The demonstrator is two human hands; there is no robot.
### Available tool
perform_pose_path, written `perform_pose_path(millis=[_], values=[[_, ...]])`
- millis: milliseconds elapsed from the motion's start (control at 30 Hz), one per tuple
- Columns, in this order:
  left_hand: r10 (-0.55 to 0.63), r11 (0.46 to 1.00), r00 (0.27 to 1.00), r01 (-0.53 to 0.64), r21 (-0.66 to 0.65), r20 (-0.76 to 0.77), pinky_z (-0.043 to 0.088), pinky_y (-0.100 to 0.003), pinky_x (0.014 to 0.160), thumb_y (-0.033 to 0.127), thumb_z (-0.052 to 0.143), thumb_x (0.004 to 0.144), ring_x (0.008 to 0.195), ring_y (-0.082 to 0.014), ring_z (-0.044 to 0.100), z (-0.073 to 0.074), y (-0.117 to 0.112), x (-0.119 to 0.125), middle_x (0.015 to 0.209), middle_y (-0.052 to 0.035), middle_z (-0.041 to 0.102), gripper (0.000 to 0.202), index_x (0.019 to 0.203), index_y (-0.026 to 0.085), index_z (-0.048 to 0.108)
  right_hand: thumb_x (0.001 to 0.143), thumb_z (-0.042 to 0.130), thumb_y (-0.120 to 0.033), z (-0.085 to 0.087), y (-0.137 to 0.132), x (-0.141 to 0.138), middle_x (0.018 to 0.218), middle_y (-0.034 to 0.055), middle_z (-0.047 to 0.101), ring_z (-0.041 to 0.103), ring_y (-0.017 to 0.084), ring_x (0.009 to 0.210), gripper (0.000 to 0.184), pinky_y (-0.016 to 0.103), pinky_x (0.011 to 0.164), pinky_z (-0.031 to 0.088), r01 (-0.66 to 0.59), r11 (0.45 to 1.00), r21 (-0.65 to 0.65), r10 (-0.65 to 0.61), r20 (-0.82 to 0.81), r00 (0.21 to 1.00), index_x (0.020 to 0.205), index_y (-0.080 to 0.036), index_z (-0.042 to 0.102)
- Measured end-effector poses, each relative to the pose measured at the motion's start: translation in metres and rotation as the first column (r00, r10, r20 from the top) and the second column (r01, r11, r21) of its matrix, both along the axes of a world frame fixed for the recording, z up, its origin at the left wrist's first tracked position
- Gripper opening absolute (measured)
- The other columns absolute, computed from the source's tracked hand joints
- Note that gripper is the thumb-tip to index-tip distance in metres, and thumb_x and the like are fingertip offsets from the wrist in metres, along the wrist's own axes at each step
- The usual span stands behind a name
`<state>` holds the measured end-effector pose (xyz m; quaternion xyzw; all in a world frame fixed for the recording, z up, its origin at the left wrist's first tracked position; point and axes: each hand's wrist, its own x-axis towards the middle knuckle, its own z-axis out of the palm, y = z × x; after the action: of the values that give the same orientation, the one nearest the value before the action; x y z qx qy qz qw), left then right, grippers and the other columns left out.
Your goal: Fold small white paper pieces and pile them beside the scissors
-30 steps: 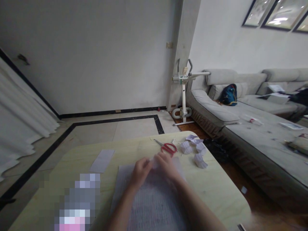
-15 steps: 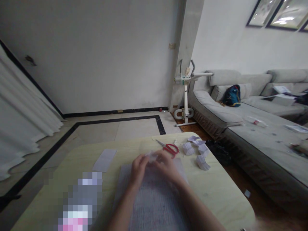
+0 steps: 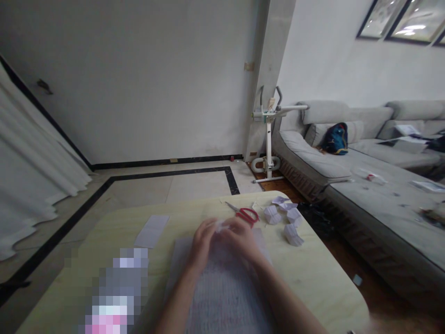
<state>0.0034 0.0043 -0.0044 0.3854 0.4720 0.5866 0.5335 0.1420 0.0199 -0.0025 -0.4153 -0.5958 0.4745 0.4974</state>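
My left hand (image 3: 202, 242) and my right hand (image 3: 241, 239) meet over a lined paper sheet (image 3: 222, 287) on the pale wooden table (image 3: 313, 273). Both pinch a small folded piece of white paper (image 3: 220, 226) between their fingertips, a little above the sheet. Red-handled scissors (image 3: 244, 213) lie just beyond my right hand. Several folded paper pieces (image 3: 285, 218) sit to the right of the scissors, near the table's far right corner.
A strip of white paper (image 3: 152, 230) lies on the table at the left. A blurred-out object (image 3: 114, 292) is at the near left. Beyond the table are a grey sofa (image 3: 365, 176) with a blue bag (image 3: 334, 138), and a white exercise machine (image 3: 267, 139).
The hands have shifted slightly and lifted the small paper a bit while working it; the view moved a little. Nothing else on the table has moved.
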Motion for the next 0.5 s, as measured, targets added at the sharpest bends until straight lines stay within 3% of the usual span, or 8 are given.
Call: perform_pose_path(millis=[233, 500], values=[[-0.097, 0.994, 0.994, 0.094, 0.063, 0.052, 0.050, -0.029, 0.072, 0.034, 0.063, 0.075, 0.078, -0.0184, 0.064, 0.0017, -0.0044, 0.0002, 0.088, -0.0056, 0.067, 0.026, 0.092, 0.014, 0.064, 0.073, 0.064, -0.029, 0.0035, 0.0018, 0.0034, 0.077, 0.0034, 0.066, 0.060, 0.017, 0.070, 0.012, 0.029, 0.065, 0.047, 0.011, 0.998, -0.069, -0.016, -0.084, 0.996, 0.079, -0.019, 0.066], [-0.040, 0.996, 0.986, 0.053, 0.078, -0.163, 0.049, -0.025, 0.064, 0.039, 0.060, 0.078, 0.068, -0.0156, 0.062, -0.0008, -0.0012, -0.0015, 0.075, -0.0023, 0.066, 0.025, 0.083, 0.015, 0.064, 0.075, 0.062, -0.029, 0.0032, 0.0015, 0.0013, 0.070, 0.0017, 0.063, 0.058, 0.015, 0.065, 0.011, 0.027, 0.062, 0.046, 0.043, 0.996, -0.081, -0.050, -0.085, 0.995, 0.073, -0.018, 0.063]])
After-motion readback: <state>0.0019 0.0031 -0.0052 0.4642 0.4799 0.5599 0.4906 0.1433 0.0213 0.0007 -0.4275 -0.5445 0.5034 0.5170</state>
